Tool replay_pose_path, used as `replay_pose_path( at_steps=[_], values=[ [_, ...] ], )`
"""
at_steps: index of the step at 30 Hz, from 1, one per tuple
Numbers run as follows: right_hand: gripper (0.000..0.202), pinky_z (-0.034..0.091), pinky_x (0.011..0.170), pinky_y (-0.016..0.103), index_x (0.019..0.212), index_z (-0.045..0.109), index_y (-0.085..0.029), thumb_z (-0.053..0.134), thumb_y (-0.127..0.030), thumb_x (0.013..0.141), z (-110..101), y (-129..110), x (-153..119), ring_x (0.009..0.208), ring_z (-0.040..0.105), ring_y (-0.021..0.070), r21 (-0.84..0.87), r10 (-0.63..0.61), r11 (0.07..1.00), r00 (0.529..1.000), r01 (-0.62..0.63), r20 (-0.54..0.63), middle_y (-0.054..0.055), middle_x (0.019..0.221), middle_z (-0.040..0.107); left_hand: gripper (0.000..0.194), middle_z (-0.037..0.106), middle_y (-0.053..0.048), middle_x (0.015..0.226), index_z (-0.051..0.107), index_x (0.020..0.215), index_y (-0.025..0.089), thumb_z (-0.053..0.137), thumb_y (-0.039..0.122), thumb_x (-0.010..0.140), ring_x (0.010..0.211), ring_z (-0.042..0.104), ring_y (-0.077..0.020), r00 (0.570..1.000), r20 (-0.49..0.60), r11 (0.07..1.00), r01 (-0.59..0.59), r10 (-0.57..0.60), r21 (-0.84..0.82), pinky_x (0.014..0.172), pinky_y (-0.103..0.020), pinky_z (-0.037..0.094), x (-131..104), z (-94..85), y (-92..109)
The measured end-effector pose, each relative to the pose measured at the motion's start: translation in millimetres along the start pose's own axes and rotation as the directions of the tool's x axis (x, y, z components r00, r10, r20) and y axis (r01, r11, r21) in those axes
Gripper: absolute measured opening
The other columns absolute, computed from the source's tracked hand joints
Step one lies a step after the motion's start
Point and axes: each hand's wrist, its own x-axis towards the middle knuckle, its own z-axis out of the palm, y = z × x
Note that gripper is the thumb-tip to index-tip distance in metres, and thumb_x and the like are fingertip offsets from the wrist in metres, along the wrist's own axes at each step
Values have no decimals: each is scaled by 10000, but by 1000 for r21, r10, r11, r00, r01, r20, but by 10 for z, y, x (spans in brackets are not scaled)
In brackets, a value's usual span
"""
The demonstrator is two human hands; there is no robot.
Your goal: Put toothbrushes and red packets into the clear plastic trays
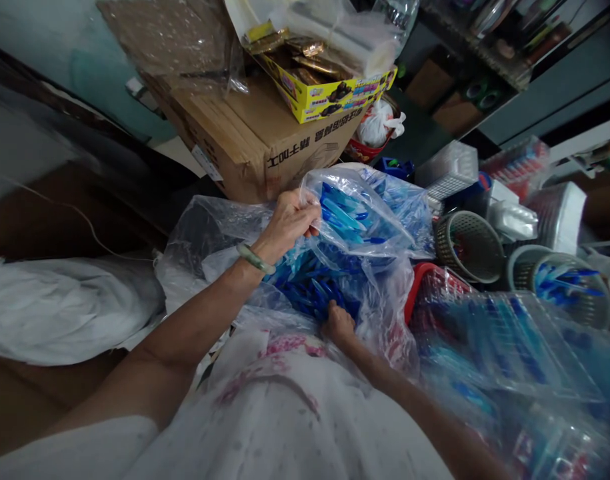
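My left hand (295,217) is closed on the gathered edge of a clear plastic bag (385,223) that holds light-blue and dark-blue pen-like sticks (347,213). Below it, a larger open plastic bag (385,287) is full of loose dark-blue pen-like pieces (309,287). My right hand (341,323) rests at the near side of this pile, its fingers curled in among the pieces. The pile partly hides its fingertips, and I cannot make out what they hold.
A cardboard box (265,133) with yellow snack boxes (329,93) on top stands behind the bags. To the right are round plastic baskets (469,247), clear plastic cases (525,347) and a red container (419,287). White cloth-like sacking (69,307) lies at left.
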Motion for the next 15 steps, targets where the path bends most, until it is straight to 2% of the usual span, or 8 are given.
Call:
replay_pose_path(
  at_steps=[2, 4, 6, 8, 11, 15],
  values=[
    [417, 460, 821, 327, 1160, 523, -116, 580, -277, 780, 60, 13, -16, 1010, 581, 260, -27, 43, 998, 987, -48, -154, 180, 1121, 582, 18, 529, 22, 466, 546, 681, 166, 546, 150, 672, 399, 505, -98, 1000, 16, 1000, -21, 21, 0, 375, -187, 344, -4, -14, -23],
    [633, 442, 872, 353, 1275, 442, -103, 648, -359, 734, 138, 44, -9, 1100, 518, 295, -56, 75, 994, 958, -93, -275, 197, 1210, 514, 17, 524, 25, 463, 544, 678, 163, 544, 147, 674, 399, 505, -95, 999, 18, 1000, -26, 26, -8, 376, -181, 347, -12, -15, -31],
    [899, 428, 895, 382, 1385, 319, -71, 726, -387, 648, 233, 73, 33, 1133, 484, 325, -86, 92, 989, 958, -120, -272, 219, 1269, 463, 18, 513, 30, 459, 539, 673, 160, 543, 142, 674, 396, 503, -90, 1000, 8, 1000, -23, 23, -22, 374, -174, 345, -22, 0, -23],
    [1051, 406, 923, 399, 1424, 250, -28, 776, -373, 582, 332, 78, 100, 1137, 474, 336, -124, 67, 987, 970, -98, -232, 245, 1296, 435, 27, 502, 35, 456, 533, 667, 158, 545, 134, 670, 389, 495, -85, 1000, -5, 999, -23, 23, -35, 369, -170, 340, -33, 27, -2],
    [1029, 390, 929, 412, 1425, 272, -14, 779, -318, 584, 442, 17, 204, 1093, 490, 327, -182, -27, 983, 977, -12, -211, 248, 1238, 480, 35, 492, 39, 456, 529, 659, 154, 543, 123, 667, 380, 483, -79, 1000, -17, 999, -21, 21, -38, 363, -167, 331, -44, 62, 34],
    [813, 397, 902, 417, 1456, 254, -67, 605, -167, 729, 469, -116, 290, 1043, 511, 300, -238, -146, 968, 956, 84, -255, 222, 1171, 526, 44, 485, 40, 456, 529, 657, 152, 531, 108, 666, 378, 475, -74, 1000, -20, 999, -13, 13, -34, 367, -166, 332, -49, 74, 63]
  ],
)
